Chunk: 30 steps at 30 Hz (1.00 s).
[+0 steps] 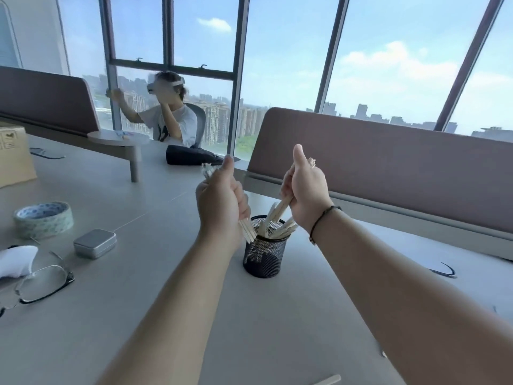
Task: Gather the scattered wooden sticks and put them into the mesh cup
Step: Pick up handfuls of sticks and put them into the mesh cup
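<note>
A roll of patterned tape (43,220) sits on the grey desk (116,287). Just to its right and nearer lies a small metal tin (95,243). Nearer than the tape, at the left edge, rest folded glasses (41,284) beside a white cloth (15,262). Behind the tape stands a cardboard box (14,157). Far beyond it, a dark bag (191,159) lies by a seated person in a headset (166,115), with mauve desk dividers (388,162) off to the right.
</note>
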{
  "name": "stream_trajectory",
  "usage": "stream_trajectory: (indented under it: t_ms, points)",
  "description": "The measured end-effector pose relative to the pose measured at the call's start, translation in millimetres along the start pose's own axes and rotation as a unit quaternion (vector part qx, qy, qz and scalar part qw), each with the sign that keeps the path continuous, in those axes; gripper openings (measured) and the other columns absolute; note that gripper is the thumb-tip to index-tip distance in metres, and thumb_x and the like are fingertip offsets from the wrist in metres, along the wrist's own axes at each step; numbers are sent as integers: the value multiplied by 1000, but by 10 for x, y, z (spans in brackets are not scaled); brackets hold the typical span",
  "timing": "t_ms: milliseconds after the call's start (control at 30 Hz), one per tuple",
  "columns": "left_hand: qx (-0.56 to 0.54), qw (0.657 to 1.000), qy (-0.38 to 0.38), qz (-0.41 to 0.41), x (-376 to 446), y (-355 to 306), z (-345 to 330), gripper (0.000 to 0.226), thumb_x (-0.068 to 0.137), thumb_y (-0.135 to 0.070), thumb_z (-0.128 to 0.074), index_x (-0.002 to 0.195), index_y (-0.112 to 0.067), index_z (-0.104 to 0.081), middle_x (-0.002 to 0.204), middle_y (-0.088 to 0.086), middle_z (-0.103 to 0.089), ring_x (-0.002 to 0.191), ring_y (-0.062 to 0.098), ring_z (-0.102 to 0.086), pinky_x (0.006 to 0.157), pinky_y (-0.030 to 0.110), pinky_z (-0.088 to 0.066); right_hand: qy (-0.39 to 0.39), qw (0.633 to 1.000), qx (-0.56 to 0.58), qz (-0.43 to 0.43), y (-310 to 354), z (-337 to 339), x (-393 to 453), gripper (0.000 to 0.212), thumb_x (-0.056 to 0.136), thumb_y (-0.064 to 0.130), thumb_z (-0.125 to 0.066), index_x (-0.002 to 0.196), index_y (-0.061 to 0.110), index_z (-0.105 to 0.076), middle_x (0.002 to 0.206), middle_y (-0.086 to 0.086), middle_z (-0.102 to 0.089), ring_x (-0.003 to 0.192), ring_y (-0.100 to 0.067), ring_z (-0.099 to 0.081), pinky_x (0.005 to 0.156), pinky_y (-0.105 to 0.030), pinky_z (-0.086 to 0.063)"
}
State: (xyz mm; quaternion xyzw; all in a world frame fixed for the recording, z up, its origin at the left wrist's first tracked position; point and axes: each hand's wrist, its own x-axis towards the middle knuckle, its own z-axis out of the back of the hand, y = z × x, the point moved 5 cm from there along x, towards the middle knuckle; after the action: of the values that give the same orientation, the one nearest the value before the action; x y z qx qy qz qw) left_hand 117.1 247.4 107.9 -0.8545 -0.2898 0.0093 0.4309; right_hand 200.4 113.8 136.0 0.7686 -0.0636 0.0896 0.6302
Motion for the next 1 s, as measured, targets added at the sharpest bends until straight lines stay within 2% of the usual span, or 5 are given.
stream_trajectory:
  t_ms: [433, 600, 767, 867, 1000]
  points:
    - [-54, 997, -46, 35, 255, 120, 47, 71, 90, -72, -46, 50, -21, -16, 50, 0, -9, 46, 19, -7, 50, 33, -8, 34, 969, -238, 60, -141, 14, 191, 27, 97, 29, -59, 82, 10, -68, 63, -7, -73, 68, -25, -66, 81, -48, -61]
    - [-75, 995, -51, 44, 169, 96, -1, 70, 85, -83, -33, 68, -18, -13, 63, 6, -6, 54, 22, -5, 53, 34, -5, 133, 852, -490, 129, -279, -9, 93, 35, 101, 35, -44, 88, 17, -70, 74, 3, -70, 63, -21, -61, 57, -31, -49]
    - [-74, 995, -43, 47, 170, 100, -43, 70, 87, -82, -28, 57, -20, -20, 52, 3, -15, 42, 19, -12, 48, 27, -10, 208, 679, -695, 114, -582, 59, 12, 50, 98, 57, -23, 126, 31, -56, 127, -4, -54, 124, -26, -44, 101, -44, -37]
    - [-65, 996, -40, 43, 183, 97, -50, 70, 90, -78, -28, 53, -19, -22, 51, 3, -16, 41, 19, -13, 48, 27, -11, 188, 714, -658, 149, -477, 53, -41, 48, 99, 57, -30, 136, 33, -48, 141, -2, -49, 131, -25, -43, 105, -44, -36]
    - [-62, 997, -33, 33, 246, 80, -21, 70, 95, -70, -28, 47, -19, -22, 47, 2, -15, 45, 19, -9, 47, 25, -11, 81, 881, -451, 119, -376, 183, -12, 45, 96, 55, -44, 127, 25, -54, 127, 4, -61, 114, -16, -58, 92, -39, -49]
